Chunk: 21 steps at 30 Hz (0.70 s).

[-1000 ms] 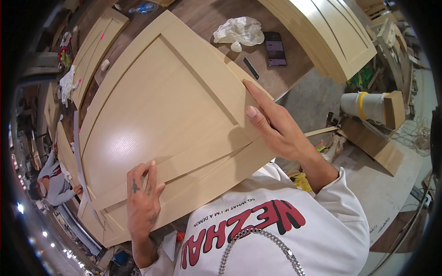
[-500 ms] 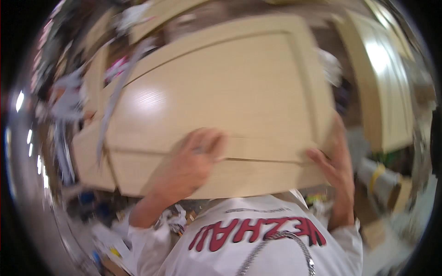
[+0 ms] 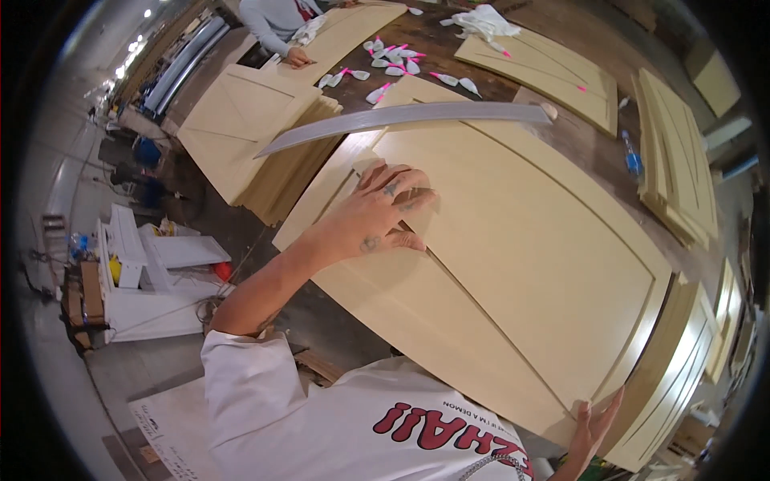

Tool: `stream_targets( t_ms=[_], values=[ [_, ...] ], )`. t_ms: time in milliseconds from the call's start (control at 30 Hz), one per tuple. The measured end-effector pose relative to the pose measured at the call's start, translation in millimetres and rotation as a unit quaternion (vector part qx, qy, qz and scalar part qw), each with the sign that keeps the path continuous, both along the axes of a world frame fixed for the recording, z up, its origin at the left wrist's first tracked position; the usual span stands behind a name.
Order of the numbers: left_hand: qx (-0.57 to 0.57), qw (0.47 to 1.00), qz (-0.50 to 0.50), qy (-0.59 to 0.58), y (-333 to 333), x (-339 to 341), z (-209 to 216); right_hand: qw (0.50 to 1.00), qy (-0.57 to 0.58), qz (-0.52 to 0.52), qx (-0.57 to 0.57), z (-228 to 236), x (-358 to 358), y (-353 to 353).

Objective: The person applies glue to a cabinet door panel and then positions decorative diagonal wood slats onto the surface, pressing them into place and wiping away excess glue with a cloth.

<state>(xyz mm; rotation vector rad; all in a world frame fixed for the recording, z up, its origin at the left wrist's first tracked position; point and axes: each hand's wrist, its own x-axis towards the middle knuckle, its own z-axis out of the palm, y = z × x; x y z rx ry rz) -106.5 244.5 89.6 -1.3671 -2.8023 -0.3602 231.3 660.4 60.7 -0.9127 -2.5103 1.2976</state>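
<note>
A pale wood-toned cabinet door panel (image 3: 513,240) with a grooved frame slants across the view in front of me. My left hand (image 3: 381,208) is over its left end by the groove, fingers curled down and thumb apart; whatever lies under the fingertips is blurred and hidden. At the panel's near right corner, my right hand (image 3: 595,425) grips the edge, thumb on the face and fingers along the side. A long grey strip (image 3: 409,118) crosses over the panel's far side; whether it touches, I cannot tell.
Stacked panels stand at left (image 3: 241,132) and right (image 3: 674,152). Several small white bottles with pink tips (image 3: 393,56) lie on the dark table, near a white cloth (image 3: 485,20). A blue bottle (image 3: 632,154) lies farther right. A co-worker's hand (image 3: 298,58) rests on another panel.
My view has swung, bringing the table's far side and the co-worker into sight. The panel now slants down to the right. My left hand is nearer the panel's left end; my right still holds its corner.
</note>
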Motion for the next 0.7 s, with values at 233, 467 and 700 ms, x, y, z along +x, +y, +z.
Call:
stream_targets(
  t_ms=[233, 467, 700],
  values=[
    [0.056, 0.996, 0.009, 0.064, -1, 0, -29, 0.998, -0.046, -0.031, 0.035, 4, 0, -2],
    [0.112, 0.994, 0.004, 0.011, -4, -3, -32, 0.997, -0.066, -0.029, 0.029, 6, 0, -3],
    [0.110, 0.994, 0.008, -0.019, -4, -3, -30, 0.996, -0.065, -0.046, 0.028, 3, -1, -4]
  ],
)
